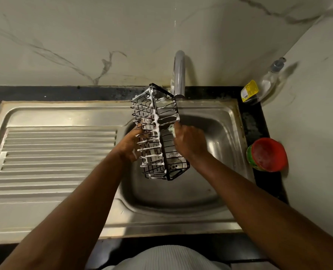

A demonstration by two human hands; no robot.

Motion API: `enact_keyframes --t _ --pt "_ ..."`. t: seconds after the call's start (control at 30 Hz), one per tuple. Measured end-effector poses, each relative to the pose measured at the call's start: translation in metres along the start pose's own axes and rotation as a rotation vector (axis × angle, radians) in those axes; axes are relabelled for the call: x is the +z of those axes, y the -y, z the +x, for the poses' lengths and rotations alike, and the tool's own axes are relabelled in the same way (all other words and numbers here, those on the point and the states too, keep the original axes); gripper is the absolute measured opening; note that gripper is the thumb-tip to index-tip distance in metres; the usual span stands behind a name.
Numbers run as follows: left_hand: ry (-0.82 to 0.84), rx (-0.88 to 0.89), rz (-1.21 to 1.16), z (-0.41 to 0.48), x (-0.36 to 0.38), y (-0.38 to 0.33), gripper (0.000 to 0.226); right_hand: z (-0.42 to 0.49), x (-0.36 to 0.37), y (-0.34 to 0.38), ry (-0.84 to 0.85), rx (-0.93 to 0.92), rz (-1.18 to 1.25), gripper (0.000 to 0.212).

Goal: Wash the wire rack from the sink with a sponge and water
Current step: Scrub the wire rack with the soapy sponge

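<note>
A black wire rack (pixel 158 121), streaked with white foam, is held on end above the steel sink basin (pixel 216 133). My left hand (pixel 129 145) grips its left side, fingers curled through the wires. My right hand (pixel 189 142) is closed round a pale sponge (pixel 171 130), of which only a corner shows, and presses it against the rack's right side. The rack's top end sits just left of the tap spout (pixel 179 75). No water stream is visible.
A ribbed steel draining board (pixel 54 152) lies left of the basin. On the dark counter at right stand a red-lidded tub (pixel 267 154) and a clear dish-soap bottle (pixel 263 84) in the corner. Marble wall behind.
</note>
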State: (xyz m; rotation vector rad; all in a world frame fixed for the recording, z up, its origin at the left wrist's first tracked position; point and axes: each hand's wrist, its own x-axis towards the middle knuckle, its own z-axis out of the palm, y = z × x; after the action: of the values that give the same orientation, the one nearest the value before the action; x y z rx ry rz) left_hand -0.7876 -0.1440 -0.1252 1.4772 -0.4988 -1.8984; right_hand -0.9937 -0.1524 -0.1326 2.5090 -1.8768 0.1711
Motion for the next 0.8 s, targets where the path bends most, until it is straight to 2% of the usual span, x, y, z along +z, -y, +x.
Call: enact_keyframes --t 0.17,0.4,0.47,0.6,0.67,0.73,0.8 --pt "-0.003 -0.005 0.000 0.004 0.004 0.002 0.023 -0.004 0.002 -0.003 -0.048 0.046 -0.028 0.019" --pt "0.076 -0.015 -0.020 0.007 0.005 0.007 0.024 -0.008 0.014 0.016 0.053 -0.108 0.191 0.031" --pt "0.046 -0.011 -0.027 0.007 -0.006 0.006 0.022 -0.007 0.007 0.004 0.098 -0.145 0.161 0.027" --pt "-0.009 0.001 -0.013 0.012 -0.018 0.007 0.031 -0.005 -0.004 -0.014 0.076 -0.082 -0.009 0.030" --pt "-0.006 -0.003 -0.020 0.013 -0.015 0.008 0.032 -0.006 -0.001 -0.007 0.098 -0.056 0.010 0.025" --pt "0.014 -0.008 -0.014 0.014 -0.009 0.008 0.043 -0.006 0.005 0.006 0.150 -0.070 0.123 0.025" --pt "0.046 -0.001 -0.008 0.014 -0.006 0.009 0.064 -0.009 0.013 0.017 0.186 -0.132 0.220 0.033"
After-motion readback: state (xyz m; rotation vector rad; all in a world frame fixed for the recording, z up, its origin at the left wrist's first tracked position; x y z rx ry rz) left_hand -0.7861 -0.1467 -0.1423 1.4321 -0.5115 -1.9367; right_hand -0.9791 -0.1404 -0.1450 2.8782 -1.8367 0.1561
